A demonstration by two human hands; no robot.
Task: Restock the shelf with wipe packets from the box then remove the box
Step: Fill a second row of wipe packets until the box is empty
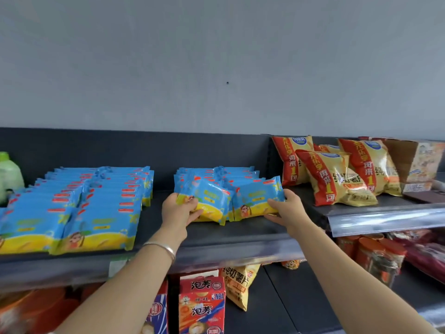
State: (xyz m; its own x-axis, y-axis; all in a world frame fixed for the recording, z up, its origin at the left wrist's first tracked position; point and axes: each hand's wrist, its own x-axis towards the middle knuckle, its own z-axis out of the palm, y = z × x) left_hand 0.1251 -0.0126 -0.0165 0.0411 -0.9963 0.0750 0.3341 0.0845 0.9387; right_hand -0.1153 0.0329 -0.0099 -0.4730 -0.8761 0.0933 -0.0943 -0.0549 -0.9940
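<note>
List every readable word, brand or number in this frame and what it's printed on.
"泡芙", twice: red carton, lower shelf.
"NBA": same carton.
"纯切薯片": yellow bag beside it.
"再来" and "1": chip bags on the upper shelf.
Wipe packets: print too blurred to read.

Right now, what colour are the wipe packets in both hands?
The wipe packets are blue with a yellow bottom band, clearest in the head view.
</note>
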